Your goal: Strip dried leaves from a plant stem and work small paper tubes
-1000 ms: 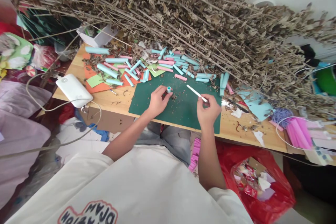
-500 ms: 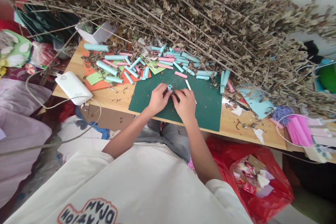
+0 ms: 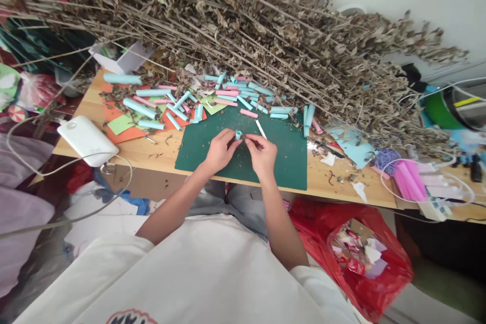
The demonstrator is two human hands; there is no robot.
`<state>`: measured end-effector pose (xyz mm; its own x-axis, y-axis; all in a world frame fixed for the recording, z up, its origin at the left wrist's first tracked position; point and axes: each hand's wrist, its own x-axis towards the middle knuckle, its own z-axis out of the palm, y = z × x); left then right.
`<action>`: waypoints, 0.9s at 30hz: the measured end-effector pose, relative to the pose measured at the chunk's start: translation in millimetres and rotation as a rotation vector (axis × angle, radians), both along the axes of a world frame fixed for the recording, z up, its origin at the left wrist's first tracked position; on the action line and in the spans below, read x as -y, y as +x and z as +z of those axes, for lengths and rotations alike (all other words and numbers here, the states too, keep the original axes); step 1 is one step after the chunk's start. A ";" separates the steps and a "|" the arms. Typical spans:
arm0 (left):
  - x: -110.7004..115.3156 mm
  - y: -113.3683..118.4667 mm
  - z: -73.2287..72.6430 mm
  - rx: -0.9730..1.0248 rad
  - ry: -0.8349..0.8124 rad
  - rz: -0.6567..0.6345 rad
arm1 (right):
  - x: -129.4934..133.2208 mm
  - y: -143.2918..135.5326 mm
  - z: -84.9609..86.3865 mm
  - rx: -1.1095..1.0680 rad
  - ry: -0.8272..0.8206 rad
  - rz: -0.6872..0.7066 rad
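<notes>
Over the green mat (image 3: 284,162), my left hand (image 3: 221,151) grips a small blue paper roll (image 3: 238,135) upright between thumb and fingers. My right hand (image 3: 261,154) is just right of the roll, its thumb and index finger pinched together; whatever they hold is too small to make out. A thin white stick (image 3: 261,129) lies on the mat beyond my right hand. Several blue rolls (image 3: 139,108) and pink rolls (image 3: 248,113) lie behind the mat, some on orange paper (image 3: 114,134).
Dried leafy stalks (image 3: 235,25) cover the back of the wooden table (image 3: 163,154). A white power bank (image 3: 87,140) with a cable sits left. Purple yarn (image 3: 387,159) and pink paper (image 3: 409,179) lie right. A red bag (image 3: 319,228) stands below the table edge.
The view has shifted, so the table appears further left. My right hand has moved slightly away from the blue roll, its fingers drawn into a pinch. My left hand still holds the roll.
</notes>
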<state>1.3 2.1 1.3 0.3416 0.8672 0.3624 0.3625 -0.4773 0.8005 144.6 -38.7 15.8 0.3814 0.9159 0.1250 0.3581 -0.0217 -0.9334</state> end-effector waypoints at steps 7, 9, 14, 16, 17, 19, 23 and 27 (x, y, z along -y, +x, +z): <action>-0.7 0.2 0.6 -0.075 0.000 -0.002 | -2.5 -9.3 0.4 -0.109 -0.004 -0.007; -0.1 0.5 1.3 -0.104 0.008 0.003 | -3.0 -7.4 -0.9 -0.136 -0.001 0.001; 1.1 -0.1 1.9 -0.118 0.006 0.010 | -5.0 -4.2 -4.2 -0.201 0.029 -0.093; 1.0 -0.6 0.4 -0.097 0.019 0.004 | -4.7 -4.5 -4.2 -0.244 0.022 -0.092; 0.9 -0.8 -0.6 -0.082 0.027 -0.002 | -4.1 -4.7 -3.7 -0.261 0.024 -0.087; 0.7 -0.9 -2.8 -0.047 0.038 -0.015 | -2.1 -4.7 -0.8 -0.273 0.048 -0.091; 0.6 -0.7 -5.5 0.003 0.039 -0.030 | 3.9 -2.7 14.5 -0.173 0.129 -0.112; 0.9 -0.7 -6.3 0.020 0.037 -0.040 | 9.4 -2.5 36.8 0.033 0.181 -0.036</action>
<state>0.6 1.2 -5.1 0.3677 0.8387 0.4016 0.3263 -0.5208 0.7889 142.0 -48.1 52.6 0.4069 0.8629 0.2998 0.3909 0.1322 -0.9109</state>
